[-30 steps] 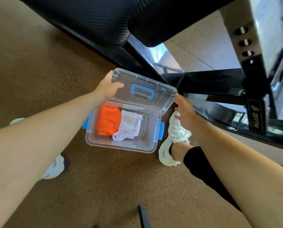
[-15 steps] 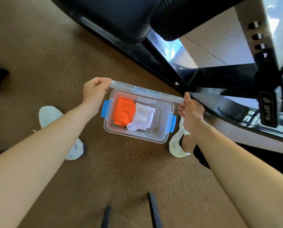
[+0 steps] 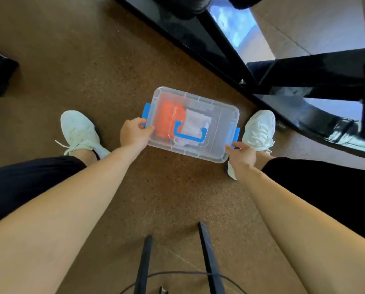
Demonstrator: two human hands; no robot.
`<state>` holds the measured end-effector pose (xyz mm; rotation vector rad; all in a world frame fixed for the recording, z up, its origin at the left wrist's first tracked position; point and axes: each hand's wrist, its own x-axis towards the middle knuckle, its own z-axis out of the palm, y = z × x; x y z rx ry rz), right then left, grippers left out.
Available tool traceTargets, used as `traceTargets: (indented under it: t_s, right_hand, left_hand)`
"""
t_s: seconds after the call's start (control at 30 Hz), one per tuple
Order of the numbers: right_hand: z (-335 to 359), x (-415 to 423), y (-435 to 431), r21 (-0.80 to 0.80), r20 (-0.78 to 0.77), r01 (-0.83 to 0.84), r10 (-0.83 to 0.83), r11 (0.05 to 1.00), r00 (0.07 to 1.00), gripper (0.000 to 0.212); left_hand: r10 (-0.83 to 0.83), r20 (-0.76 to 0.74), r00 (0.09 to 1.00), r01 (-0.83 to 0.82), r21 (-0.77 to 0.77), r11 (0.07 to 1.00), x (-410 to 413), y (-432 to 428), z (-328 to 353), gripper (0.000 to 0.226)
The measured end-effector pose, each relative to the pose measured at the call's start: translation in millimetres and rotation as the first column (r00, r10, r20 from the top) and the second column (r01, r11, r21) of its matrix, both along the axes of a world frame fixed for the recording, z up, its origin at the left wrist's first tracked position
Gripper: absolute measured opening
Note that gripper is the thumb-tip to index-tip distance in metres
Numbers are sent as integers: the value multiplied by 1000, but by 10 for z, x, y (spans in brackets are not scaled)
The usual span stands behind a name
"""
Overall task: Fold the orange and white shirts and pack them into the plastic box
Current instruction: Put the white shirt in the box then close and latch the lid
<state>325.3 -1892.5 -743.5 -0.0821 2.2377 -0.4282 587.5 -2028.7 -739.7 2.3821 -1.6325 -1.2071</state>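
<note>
- Head view: the plastic box (image 3: 217,115) sits on the brown floor (image 3: 92,66) between two white shoes, its long axis running left to right, the right end tilted slightly nearer.
- Its clear lid (image 3: 200,153) is on, blue handle (image 3: 190,133) on top.
- Inside, the orange shirt (image 3: 167,117) lies left of the white shirt (image 3: 195,124).
- The left hand (image 3: 133,134) grips the lid's left edge by the blue latch (image 3: 146,110).
- The right hand (image 3: 242,155) presses loosely at the near right corner, fingers spread.
</note>
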Motion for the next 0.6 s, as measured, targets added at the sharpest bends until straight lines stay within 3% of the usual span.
traceTargets:
  t_s: [0.07,0.2,0.3,0.5,0.6]
  right_hand:
    - [-39,2,-16,-19,19,9,-8,1000,1000,37]
    - [-104,22,-65,-57,85,52,-47,997,995,36]
    - [-85,78,-185,-102,92,42,-32,994,995,39]
    - [-36,256,-679,-260,70,-265,292,928,954,30]
    - [-91,303,-821,-294,25,-380,404,877,914,35]
  left_hand:
    - [-20,28,999,20,1,1000,32,-5,-56,35]
    - [86,-102,991,-65,192,979,74,-72,-140,23]
    - [133,-134,982,-101,224,969,163,-77,-148,25]
    - [470,-175,865,-418,265,869,613,34,-222,23]
    - [485,-171,858,-445,226,867,754,55,-253,23]
